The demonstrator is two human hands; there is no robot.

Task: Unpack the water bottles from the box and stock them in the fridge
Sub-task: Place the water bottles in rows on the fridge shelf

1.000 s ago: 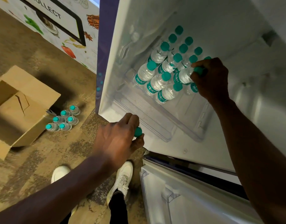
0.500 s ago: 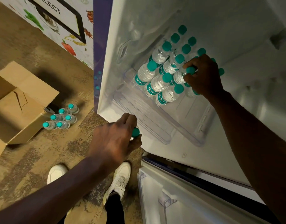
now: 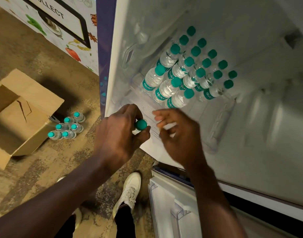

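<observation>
Water bottles (image 3: 181, 78): stand upright in close rows in the clear tray (image 3: 221, 124) inside the open fridge (image 3: 258, 134), in its far left part, teal caps up.

Left hand (image 3: 120, 134): fingers and thumb curled round one more, the held bottle (image 3: 140, 124). Its teal cap shows between thumb and fingertips, at the tray's near edge.

Right hand (image 3: 180, 136): fingers spread and loosely bent, holds nothing. It is just beside the held bottle's cap and apart from it. Motion-blurred, so contact with the tray cannot be told.

Writing: teal label bands on the front bottles read "Bisler…", last letters turned out of sight.

Wall panel (image 3: 61, 23) at top left: "OLLECT" in black, first letters cut off; vegetable drawings around it.

Floor (image 3: 27, 48): cardboard box (image 3: 30, 107) open, flaps out. Six loose bottles (image 3: 66, 126) cluster just beside its right corner, upright, teal caps.

White shoe (image 3: 130, 191) below the hands.
</observation>
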